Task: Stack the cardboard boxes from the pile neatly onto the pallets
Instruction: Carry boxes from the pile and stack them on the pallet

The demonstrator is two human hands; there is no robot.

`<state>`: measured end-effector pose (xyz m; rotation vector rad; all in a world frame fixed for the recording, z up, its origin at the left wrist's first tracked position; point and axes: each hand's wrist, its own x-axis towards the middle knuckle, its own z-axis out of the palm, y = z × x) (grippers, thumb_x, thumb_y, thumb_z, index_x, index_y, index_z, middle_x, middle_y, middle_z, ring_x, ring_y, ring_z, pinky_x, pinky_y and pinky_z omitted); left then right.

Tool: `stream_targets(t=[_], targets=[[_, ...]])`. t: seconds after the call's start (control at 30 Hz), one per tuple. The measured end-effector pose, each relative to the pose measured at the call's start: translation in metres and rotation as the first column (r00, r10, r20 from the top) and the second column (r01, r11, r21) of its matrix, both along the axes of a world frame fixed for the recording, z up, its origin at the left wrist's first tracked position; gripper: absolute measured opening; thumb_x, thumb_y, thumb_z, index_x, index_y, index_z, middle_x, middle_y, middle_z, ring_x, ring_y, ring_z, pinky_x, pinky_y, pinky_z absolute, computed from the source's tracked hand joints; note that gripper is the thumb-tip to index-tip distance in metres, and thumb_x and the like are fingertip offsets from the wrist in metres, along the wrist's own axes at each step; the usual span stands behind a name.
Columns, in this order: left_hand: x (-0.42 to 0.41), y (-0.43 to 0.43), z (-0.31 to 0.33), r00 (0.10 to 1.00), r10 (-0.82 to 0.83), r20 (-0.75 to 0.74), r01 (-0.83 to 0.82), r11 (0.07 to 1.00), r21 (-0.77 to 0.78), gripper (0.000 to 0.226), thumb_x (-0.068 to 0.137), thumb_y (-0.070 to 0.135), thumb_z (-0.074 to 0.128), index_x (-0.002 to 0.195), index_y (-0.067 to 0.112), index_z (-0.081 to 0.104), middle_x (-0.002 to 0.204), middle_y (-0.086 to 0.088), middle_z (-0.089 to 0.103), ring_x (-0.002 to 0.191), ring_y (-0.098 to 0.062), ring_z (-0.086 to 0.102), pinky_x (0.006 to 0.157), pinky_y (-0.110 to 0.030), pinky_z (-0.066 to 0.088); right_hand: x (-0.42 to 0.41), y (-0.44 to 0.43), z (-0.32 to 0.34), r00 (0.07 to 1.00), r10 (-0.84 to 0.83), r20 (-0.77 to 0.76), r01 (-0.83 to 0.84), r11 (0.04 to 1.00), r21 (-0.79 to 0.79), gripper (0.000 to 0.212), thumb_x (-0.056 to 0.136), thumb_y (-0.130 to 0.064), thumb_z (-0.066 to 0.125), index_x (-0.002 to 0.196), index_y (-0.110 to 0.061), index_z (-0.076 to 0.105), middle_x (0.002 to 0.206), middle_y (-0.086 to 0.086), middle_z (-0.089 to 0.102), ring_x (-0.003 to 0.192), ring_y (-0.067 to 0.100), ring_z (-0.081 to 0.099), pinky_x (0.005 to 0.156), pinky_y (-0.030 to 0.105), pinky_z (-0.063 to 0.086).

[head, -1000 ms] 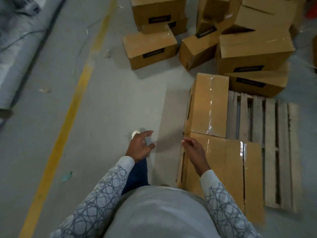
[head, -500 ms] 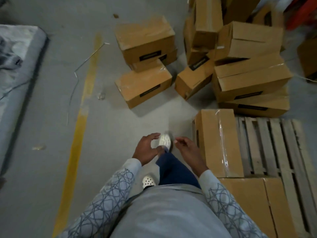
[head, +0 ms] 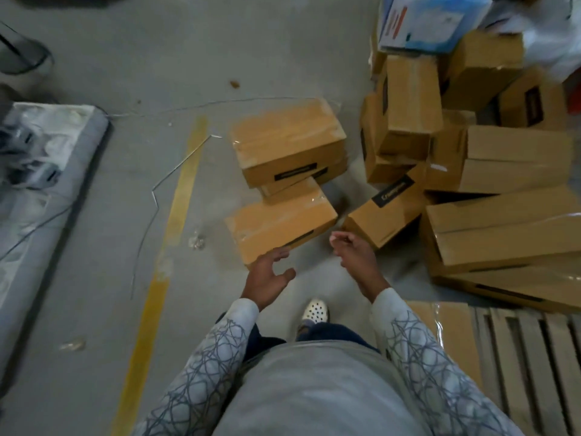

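Floor: grey concrete floor (head: 94, 309) with a painted yellow line (head: 185, 184).
Nearest cardboard box (head: 279, 228): flat on the floor, just right of the line.
Hands: left hand (head: 267, 280) and right hand (head: 355, 258) are empty, fingers loosely spread, near its front corner.
Pile (head: 503, 234): tumbled boxes, right.
Pallet (head: 531, 372): bottom right.

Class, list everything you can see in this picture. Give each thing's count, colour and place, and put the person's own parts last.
loose boxes: three, brown, floor at centre, overlapping
box pile: many, exact count unclear, brown, right
printed carton: one, blue and white, top right, on the pile
pallet: one, pale wood, lower right
box on pallet: one, brown, pallet's left edge
floor line: one, yellow, left of centre
wire: one, grey, crossing the line
mat: one, grey, left edge
shoe: one, white, between the arms
left hand: one, empty, by the nearest box
right hand: one, empty, centre
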<state>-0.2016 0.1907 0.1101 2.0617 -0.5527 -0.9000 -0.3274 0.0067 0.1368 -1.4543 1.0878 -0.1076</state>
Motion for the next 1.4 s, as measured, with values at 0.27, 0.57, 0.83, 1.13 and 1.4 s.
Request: stream_targets(t=[0.27,0.57,0.83,1.13,1.4], targets=[[0.135,-0.083,-0.01,0.997,-0.054,-0.061,0.057,0.998,0.039,0.05,0.089,0.021,0.079,0.137,0.025,0.064,0.127,0.01,0.067,0.117,-0.002,0.057,0.094,-0.021,0.042,0.125,-0.04,-0.011,0.998,-0.036,-0.051,0.038,0.998,0.043,0.024,0.101,-0.031,0.063,0.124,-0.026,0.066,0.116,-0.006,0.069,0.108,0.013,0.065,0.094,0.036,0.052],[0.4,-0.175,-0.108,0.943,-0.289,-0.166,0.318,0.928,0.195,0.039,0.09,0.023,0.078,0.121,0.042,0.063,0.128,0.007,0.066,0.123,-0.014,0.059,0.104,-0.036,0.048,0.36,-0.097,-0.093,0.916,-0.382,-0.123,0.396,0.91,0.119,0.013,0.101,-0.019,0.064,0.111,-0.025,0.07,0.106,-0.003,0.075,0.096,0.017,0.072,0.081,0.029,0.052],[0.655,-0.323,-0.266,0.812,-0.566,-0.144,0.583,0.773,0.249,0.047,0.087,0.021,0.075,0.131,0.028,0.064,0.13,0.004,0.063,0.125,-0.016,0.055,0.103,-0.021,0.039,0.58,-0.167,-0.243,0.585,-0.776,-0.236,0.793,0.608,-0.034,0.018,0.1,-0.022,0.067,0.117,-0.021,0.07,0.111,-0.01,0.07,0.105,0.007,0.064,0.078,0.013,0.046],[0.742,-0.461,-0.377,0.773,-0.634,-0.013,0.611,0.739,0.283,0.079,0.067,0.043,0.065,0.142,0.021,0.056,0.146,-0.005,0.055,0.135,-0.031,0.048,0.112,-0.039,0.039,0.657,-0.26,-0.384,0.265,-0.754,-0.601,0.853,0.474,-0.217,0.084,0.086,-0.027,0.076,0.157,-0.022,0.03,0.157,0.012,0.032,0.14,0.036,0.035,0.111,0.047,0.035],[0.728,-0.504,-0.377,0.824,-0.504,-0.259,0.566,0.752,0.338,0.08,0.067,0.039,0.074,0.144,0.032,0.052,0.136,0.001,0.061,0.123,-0.026,0.059,0.105,-0.045,0.05,0.626,-0.255,-0.411,0.152,-0.886,-0.439,0.979,0.072,0.193,0.104,0.045,-0.051,0.091,0.139,-0.029,0.053,0.126,0.0,0.066,0.113,0.029,0.063,0.1,0.054,0.054]])
